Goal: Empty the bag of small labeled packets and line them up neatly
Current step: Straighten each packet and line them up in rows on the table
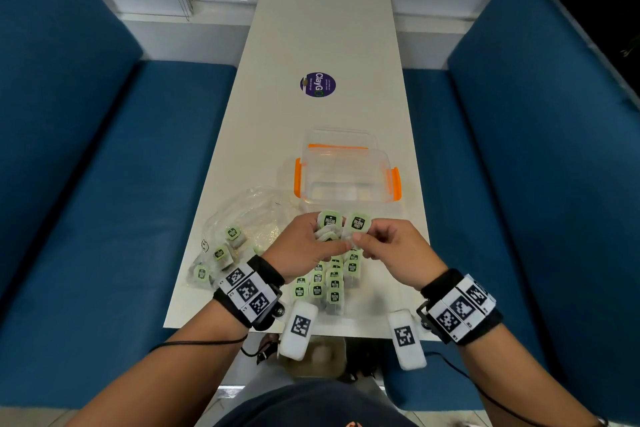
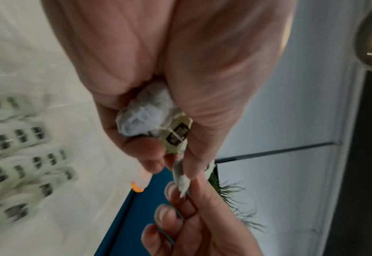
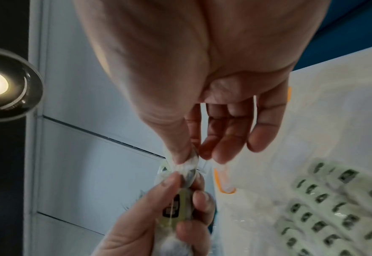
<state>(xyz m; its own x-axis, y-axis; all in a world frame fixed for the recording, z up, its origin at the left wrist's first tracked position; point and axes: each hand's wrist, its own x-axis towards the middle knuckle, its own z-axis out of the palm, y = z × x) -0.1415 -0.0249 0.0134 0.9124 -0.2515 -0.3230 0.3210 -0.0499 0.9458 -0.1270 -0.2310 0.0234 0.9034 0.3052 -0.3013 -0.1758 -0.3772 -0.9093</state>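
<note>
The left hand (image 1: pixel 304 246) is holding a small bunch of packets (image 1: pixel 329 224) above the near part of the desk (image 1: pixel 325 45), its grip curled round them. The right hand (image 1: pixel 391 250) is pinching one packet (image 1: pixel 358 224) between thumb and forefinger, touching the left hand's bunch. Rows of packets (image 1: pixel 327 284) are lying on the desk under the hands. The clear bag (image 1: pixel 242 218) is sitting to the left, several packets inside. A clear container (image 1: pixel 346 177) with orange clips is standing just beyond.
</note>
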